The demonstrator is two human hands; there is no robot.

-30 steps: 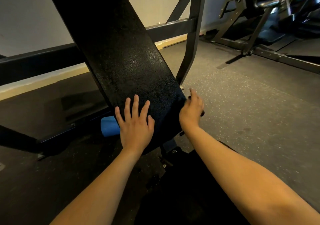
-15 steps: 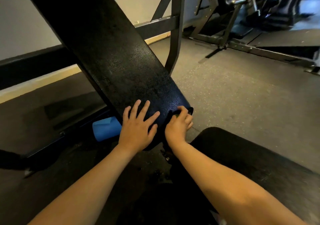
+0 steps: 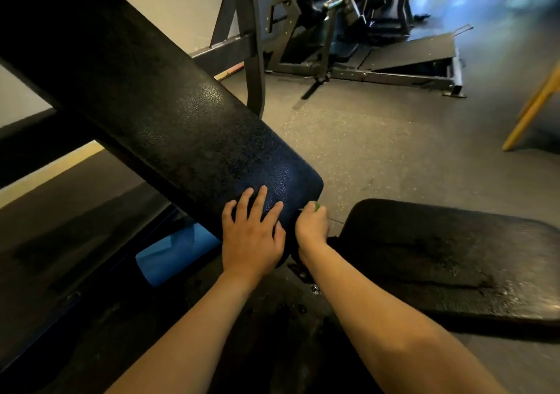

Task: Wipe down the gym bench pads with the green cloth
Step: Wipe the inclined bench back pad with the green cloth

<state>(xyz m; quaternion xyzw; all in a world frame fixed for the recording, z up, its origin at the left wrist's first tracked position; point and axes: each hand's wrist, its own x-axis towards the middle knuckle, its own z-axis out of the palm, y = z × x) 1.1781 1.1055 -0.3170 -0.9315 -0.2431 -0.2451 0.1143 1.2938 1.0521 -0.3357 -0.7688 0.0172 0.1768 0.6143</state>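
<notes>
A long black back pad [image 3: 169, 126] slopes from the upper left down to the middle of the head view. My left hand [image 3: 253, 236] lies flat on its lower end, fingers spread. My right hand [image 3: 312, 227] is curled at the pad's lower right corner and grips the green cloth [image 3: 317, 206], of which only a small green tip shows above the knuckles. The black seat pad [image 3: 448, 260] lies to the right, its surface shiny and wet-looking.
A blue foam roller [image 3: 172, 255] lies under the back pad. The bench's black steel frame [image 3: 254, 60] rises behind. Another machine's frame [image 3: 363, 72] stands on the grey rubber floor at the back. A yellow wooden leg [image 3: 530, 111] slants at the right edge.
My right hand slid from the pad's right edge to its lower corner and curled round the cloth. The view swung right, so the seat pad came into sight. My left hand stayed flat.
</notes>
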